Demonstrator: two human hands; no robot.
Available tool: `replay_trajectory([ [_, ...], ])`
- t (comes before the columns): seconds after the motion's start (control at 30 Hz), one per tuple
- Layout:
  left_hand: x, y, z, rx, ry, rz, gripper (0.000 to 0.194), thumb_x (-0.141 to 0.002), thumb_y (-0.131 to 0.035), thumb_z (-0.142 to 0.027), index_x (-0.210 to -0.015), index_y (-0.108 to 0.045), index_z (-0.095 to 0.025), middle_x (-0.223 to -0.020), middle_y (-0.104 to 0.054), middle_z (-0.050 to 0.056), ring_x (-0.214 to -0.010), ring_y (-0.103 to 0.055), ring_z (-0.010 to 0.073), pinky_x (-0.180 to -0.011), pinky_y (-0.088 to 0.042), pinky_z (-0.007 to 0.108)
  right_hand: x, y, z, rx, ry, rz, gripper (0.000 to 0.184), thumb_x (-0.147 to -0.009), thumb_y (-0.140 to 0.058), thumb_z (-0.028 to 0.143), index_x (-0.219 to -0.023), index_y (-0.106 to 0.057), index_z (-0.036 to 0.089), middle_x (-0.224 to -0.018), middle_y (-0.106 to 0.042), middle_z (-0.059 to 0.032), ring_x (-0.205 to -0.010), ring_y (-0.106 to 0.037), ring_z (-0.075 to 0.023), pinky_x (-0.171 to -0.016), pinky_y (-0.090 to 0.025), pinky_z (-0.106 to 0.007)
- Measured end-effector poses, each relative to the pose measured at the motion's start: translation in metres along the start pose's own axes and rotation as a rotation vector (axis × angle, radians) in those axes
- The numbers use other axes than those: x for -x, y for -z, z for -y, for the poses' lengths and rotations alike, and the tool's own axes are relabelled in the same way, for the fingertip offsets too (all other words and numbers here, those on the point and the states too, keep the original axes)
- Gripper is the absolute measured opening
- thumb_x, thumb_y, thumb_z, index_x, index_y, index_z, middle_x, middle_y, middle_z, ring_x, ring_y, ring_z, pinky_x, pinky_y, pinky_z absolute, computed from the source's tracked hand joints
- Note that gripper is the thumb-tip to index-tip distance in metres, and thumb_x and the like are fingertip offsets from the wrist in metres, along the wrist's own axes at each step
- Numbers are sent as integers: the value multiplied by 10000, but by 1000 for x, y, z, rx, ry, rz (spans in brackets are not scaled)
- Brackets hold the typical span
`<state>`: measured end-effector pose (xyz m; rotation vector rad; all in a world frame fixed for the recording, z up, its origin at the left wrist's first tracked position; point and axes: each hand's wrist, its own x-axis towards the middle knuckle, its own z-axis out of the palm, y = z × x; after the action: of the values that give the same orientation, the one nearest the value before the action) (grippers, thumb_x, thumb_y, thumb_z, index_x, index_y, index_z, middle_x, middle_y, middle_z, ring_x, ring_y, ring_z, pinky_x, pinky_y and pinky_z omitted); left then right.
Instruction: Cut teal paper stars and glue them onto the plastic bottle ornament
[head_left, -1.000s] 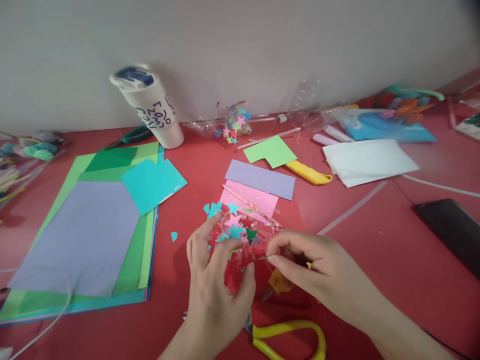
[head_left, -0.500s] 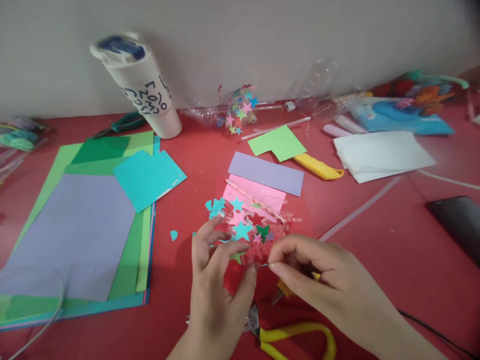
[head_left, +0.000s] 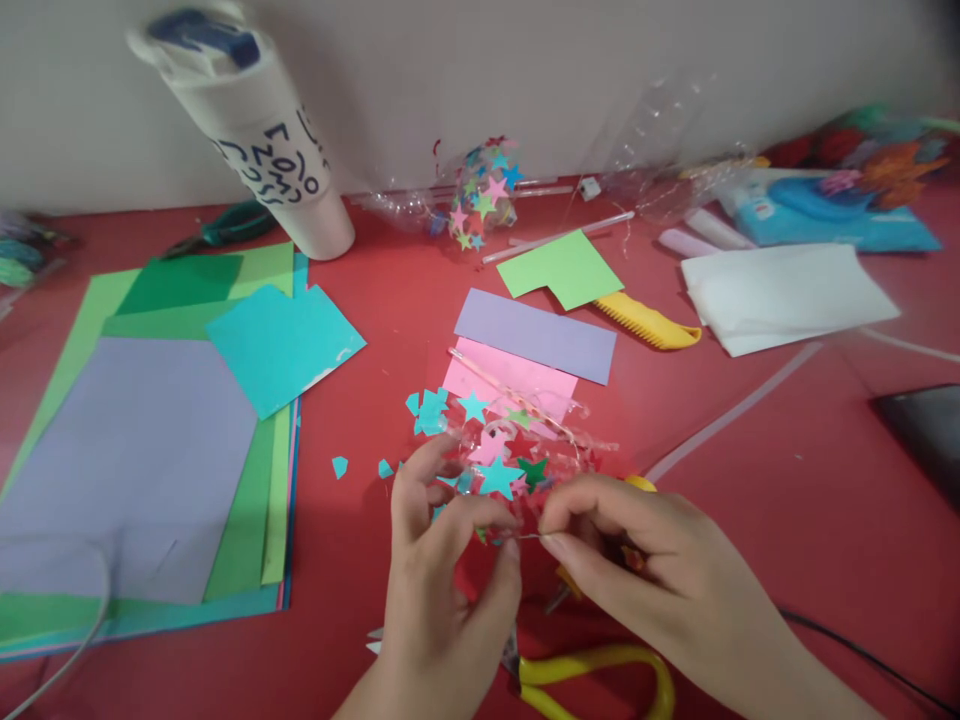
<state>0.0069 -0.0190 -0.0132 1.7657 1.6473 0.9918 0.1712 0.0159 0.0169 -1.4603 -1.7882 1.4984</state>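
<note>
My right hand [head_left: 667,570] pinches the end of a thin strand [head_left: 529,536] between thumb and forefinger; whether it is wire or thread I cannot tell. Close beside it, the thumb and forefinger of my left hand [head_left: 442,570] come together at the strand's other side, on something too small to make out. Beyond the fingertips lies a clear, beaded-looking decoration with a blue star [head_left: 499,478], a pink star [head_left: 489,446] and a dark green star [head_left: 533,473]. Yellow-handled pliers or cutters [head_left: 600,660] lie below my hands, their head partly hidden by my left hand.
Coloured paper sheets [head_left: 142,450] are stacked on the left, under a turquoise piece [head_left: 285,345]. A white tumbler [head_left: 262,150] stands behind. Purple paper [head_left: 536,335], a yellow cutter [head_left: 649,322], a white folded sheet [head_left: 787,295] and a dark phone [head_left: 922,430] lie farther out.
My left fingertips have drawn closer together beside the strand. The starred pieces have shifted slightly, and the whole view has moved a little.
</note>
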Motion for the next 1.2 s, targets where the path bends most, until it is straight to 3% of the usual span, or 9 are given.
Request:
replay_trajectory([
  [0.2, 3, -1, 3, 64, 19, 34, 223, -810, -536, -54, -849, -581, -269, -1344, -413, 43, -1297, -402, 204, -922, -446, 330, 1, -2, -3, 81, 69, -1, 151, -845, -522, 152, -712, -536, 222, -509, -453, 90, -419, -421, -68, -391, -316, -152],
  [0.4, 0, 0, 3, 46, -5, 29, 242, -806, -530, -40, -862, -577, -270, -1345, -416, 17, -1219, -453, 189, -901, -443, 319, 5, -1, -16, 306, 504, -125, 144, -928, -460, 127, -891, -555, 229, -634, -648, 32, -508, -561, -111, -512, -414, -219],
  [0.5, 0, 0, 4, 23, -19, 33, 241, -807, -527, -45, -867, -575, -273, -1352, -413, 3, -1184, -477, 181, -894, -434, 315, 4, -2, -19, 391, 608, -182, 160, -940, -434, 104, -927, -537, 226, -631, -655, 22, -491, -549, -118, -495, -399, -239],
  [1.2, -2, -1, 5, 37, -75, 39, 252, -788, -515, -7, -838, -554, -251, -1354, -391, -2, -1060, -502, 105, -881, -425, 218, 2, -5, -18, 287, 434, -111, 108, -933, -469, 150, -887, -523, 233, -666, -657, 59, -531, -571, -94, -549, -419, -193],
])
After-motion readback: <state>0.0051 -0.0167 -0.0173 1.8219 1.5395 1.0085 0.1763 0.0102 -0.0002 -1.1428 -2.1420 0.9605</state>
